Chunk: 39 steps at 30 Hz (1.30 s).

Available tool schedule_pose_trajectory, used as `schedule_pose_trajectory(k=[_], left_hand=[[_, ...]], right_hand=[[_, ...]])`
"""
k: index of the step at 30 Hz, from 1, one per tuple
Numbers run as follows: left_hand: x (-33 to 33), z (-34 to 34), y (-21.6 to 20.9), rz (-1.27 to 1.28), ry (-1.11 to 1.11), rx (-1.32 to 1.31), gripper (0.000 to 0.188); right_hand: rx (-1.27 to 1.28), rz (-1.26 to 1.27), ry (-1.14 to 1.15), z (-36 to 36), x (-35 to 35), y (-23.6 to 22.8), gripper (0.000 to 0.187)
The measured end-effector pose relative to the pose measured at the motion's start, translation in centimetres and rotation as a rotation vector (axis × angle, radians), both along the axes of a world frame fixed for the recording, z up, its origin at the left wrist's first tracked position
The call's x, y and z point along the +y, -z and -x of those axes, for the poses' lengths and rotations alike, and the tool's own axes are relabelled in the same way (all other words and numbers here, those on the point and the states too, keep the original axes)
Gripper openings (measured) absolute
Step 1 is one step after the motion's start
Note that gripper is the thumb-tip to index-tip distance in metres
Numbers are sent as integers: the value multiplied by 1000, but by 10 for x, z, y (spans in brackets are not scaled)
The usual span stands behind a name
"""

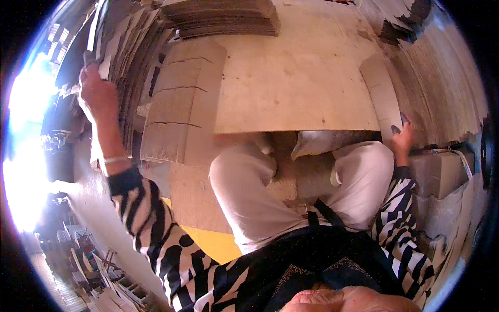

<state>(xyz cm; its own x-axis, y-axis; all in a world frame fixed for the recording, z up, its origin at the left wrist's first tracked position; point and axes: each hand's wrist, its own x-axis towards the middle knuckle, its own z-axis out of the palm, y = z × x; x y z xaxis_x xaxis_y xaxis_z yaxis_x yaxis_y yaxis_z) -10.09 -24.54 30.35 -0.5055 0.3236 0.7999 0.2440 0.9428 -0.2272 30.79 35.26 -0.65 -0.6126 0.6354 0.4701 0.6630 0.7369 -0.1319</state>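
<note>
the right hand (403,139) is narrow, thumb and a finger at the near end of a card (380,91) along the tabletop's right edge; whether it pinches the card i cannot tell. the left hand (99,91) is curled, reaching up by the upright sheets (131,52); its grip is also unclear.

if the right hand pulls unevenly, the card could bend or slip off the edge. a tug on the left could tip the leaning sheets. the slotted sheet (174,104), left of the tabletop (296,83), could crease at its slits if knocked by the left arm.

counted: two hands, one card, one slotted sheet with three visible slits, one tabletop, one far stack (223,21) and one white bag (322,141) under the tabletop. the upright sheets and right-hand stack (442,88) hold too many layers to count.
</note>
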Motion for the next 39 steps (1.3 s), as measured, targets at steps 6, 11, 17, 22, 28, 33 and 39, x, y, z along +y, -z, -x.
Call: schedule_pose_trajectory(k=[6, 11, 17, 22, 28, 33, 39], left_hand=[[-83, 96, 46, 129, -408, -138, 39], [-111, 135, 92, 93, -432, -374, 40], [-48, 78, 97, 108, -186, -146, 48], [65, 49, 215, 138, 48, -466, 39], [128, 59, 263, 140, -207, -521, 32], [137, 25, 252, 227, -74, -447, 21], [146, 13, 269, -327, 190, -1127, 24]], right_hand=[[70, 285, 252, -4, 20, -21, 41], [107, 286, 272, -35, 69, -5, 32], [264, 141, 36, -12, 37, -59, 31], [171, 239, -363, 102, -77, -105, 28], [-409, 195, -486, 164, -131, -77, 25], [-255, 197, -613, 153, -135, -54, 27], [23, 247, -768, 169, -167, -80, 24]])
